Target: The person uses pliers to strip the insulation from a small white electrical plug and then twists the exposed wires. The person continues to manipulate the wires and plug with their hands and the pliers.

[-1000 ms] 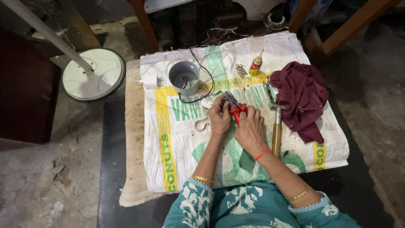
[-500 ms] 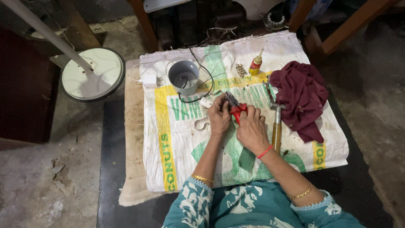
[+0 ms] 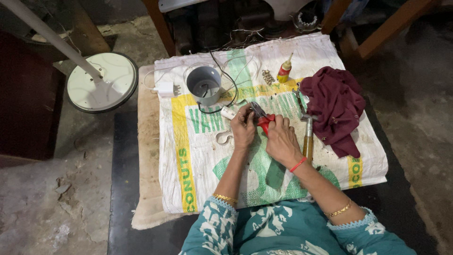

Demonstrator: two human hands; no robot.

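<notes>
**A:** ok so head view, what's in the hands? I see red-handled pliers [image 3: 262, 119] in the middle of the sack.

**B:** yep. The right hand [image 3: 282, 140] is wrapped tight around the red grips, fingers curled shut on them. The dark metal nose points up-left, toward the far side. The left hand [image 3: 244, 128] sits just beside it, fingers bent and pinched in at the nose of the pliers. Can't tell what it's pinching, too small.

**A:** and the stuff around?

**B:** grey plastic cup [image 3: 204, 85] far-left of the hands with a black wire looping by it, a white plug adapter [image 3: 165, 89] further left. A small yellow glue bottle [image 3: 284, 71] with a red band on the far side, a hammer [image 3: 306, 127] with a wooden handle right of the hands, and a maroon cloth [image 3: 336, 106] bunched up beyond that.

**A:** surface?

**B:** a white woven sack [image 3: 198, 160] with green and yellow print, spread over a low board. Floor is rough concrete, and a white round fan base [image 3: 102, 81] stands on it far left.
</notes>
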